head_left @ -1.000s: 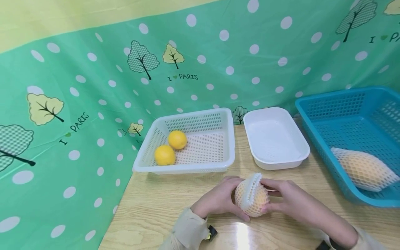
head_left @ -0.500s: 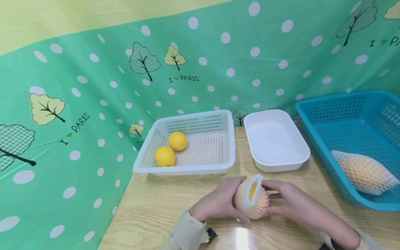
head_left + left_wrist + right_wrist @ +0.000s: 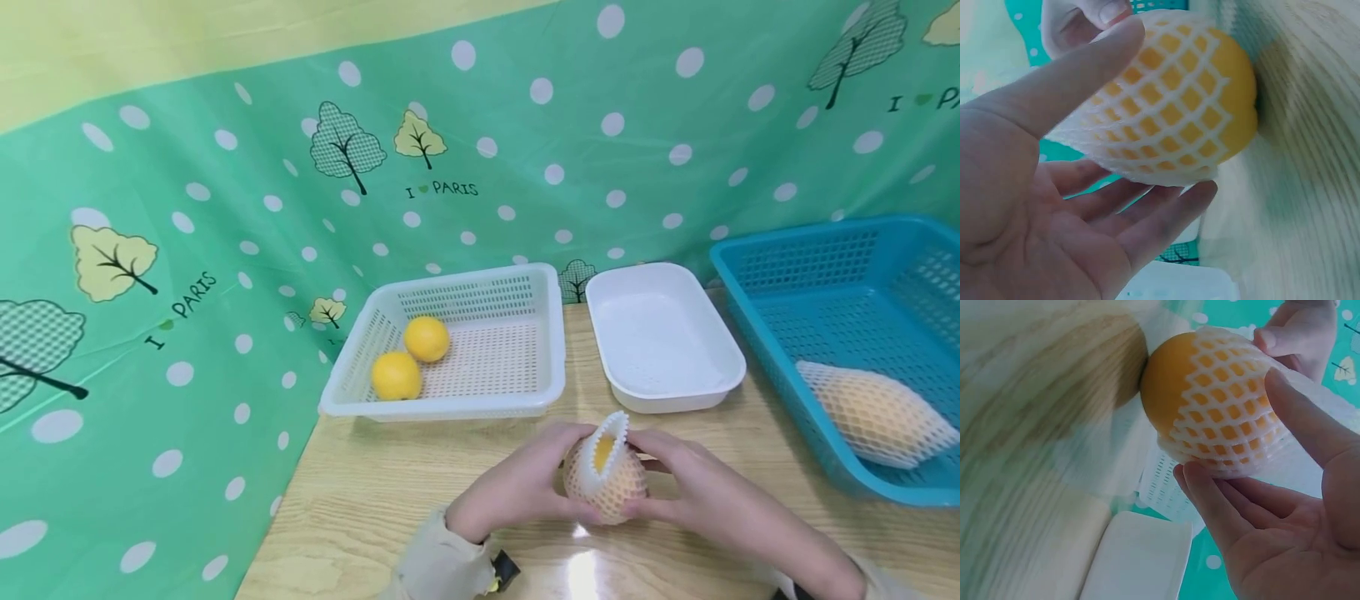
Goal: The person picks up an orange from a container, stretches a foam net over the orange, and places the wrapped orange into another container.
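Fingers of left hand (image 3: 521, 490) and right hand (image 3: 701, 490) grip the foam net (image 3: 621, 483) around the orange (image 3: 603, 452); its widened mouth suggests loosening.

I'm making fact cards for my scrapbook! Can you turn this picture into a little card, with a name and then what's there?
Main thing: yellow-orange fruit, partly inside a foam net
Left grip: holds the net's left side
Right grip: holds its right side
White basket: two yellow fruits
White tray: between the baskets
Blue basket: one netted item
Table: wood-patterned
Backdrop: green, white dots
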Available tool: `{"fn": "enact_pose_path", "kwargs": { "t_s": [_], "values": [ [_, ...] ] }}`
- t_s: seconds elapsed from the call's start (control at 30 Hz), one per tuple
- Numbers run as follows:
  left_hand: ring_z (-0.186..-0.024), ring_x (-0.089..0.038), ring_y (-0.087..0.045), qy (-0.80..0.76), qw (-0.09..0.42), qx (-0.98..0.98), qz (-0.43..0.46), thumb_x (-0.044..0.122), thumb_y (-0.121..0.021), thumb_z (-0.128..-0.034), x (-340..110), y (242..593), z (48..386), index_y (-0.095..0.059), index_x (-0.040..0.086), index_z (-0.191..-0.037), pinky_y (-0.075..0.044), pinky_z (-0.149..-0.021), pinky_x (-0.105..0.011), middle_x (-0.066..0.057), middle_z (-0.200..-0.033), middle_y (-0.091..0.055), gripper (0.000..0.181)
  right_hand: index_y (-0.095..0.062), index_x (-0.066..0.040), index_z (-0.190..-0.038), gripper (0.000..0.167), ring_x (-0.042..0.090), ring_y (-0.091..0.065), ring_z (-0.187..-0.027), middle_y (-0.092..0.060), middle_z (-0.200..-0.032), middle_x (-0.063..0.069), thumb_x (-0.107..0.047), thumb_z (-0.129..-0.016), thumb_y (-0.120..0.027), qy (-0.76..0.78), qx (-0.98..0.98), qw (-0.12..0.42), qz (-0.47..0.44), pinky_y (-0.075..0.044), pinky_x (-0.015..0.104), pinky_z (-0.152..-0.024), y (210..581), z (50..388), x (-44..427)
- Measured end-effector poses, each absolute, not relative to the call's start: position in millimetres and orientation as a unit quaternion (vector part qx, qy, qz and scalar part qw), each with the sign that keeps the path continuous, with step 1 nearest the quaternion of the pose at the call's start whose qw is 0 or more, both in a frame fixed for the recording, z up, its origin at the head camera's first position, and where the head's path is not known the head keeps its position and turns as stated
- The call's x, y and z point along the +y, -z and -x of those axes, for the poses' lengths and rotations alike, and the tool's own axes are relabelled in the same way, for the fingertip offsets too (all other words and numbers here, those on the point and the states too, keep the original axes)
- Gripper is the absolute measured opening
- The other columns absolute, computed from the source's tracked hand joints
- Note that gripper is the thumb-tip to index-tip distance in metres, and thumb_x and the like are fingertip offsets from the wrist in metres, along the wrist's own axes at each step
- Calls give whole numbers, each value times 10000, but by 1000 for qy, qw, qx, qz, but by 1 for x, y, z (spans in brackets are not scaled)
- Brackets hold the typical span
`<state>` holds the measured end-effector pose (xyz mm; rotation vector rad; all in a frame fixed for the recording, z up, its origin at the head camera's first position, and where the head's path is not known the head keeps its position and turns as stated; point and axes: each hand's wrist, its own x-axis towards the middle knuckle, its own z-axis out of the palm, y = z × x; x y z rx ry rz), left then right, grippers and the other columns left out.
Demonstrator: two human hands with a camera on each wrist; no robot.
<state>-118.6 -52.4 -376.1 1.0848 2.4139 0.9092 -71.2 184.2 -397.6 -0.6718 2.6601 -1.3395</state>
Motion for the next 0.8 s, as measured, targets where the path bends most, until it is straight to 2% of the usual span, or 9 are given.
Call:
{"fn": "enact_pose_path", "kwargs": {
  "t_s": [0.33, 0.8],
  "values": [
    [-1269, -77, -493, -303, 163, 862, -371, 300, -885, -727, -48, 380, 118, -486, 153, -1413, -410, -1090, -259, 35, -1391, -545, 807, -501, 97, -1361, 760, 352, -657, -1105, -592, -1319, 261, -263, -777, -828, 454, 862, 80, 211, -582, 380, -861, 402, 73, 185],
    [-1254, -77, -502, -288, 172, 867, -370, 280, -904, -691, -47, 384, 119, -468, 140, -1423, -418, -1078, -252, 23, -1380, -550, 864, -465, 115, -1389, 866, 364, -646, -1130, -554, -1358, 288, -340, -749, -830, 464, 853, 111, 210, -578, 377, -873, 403, 76, 184]
  ]
}}
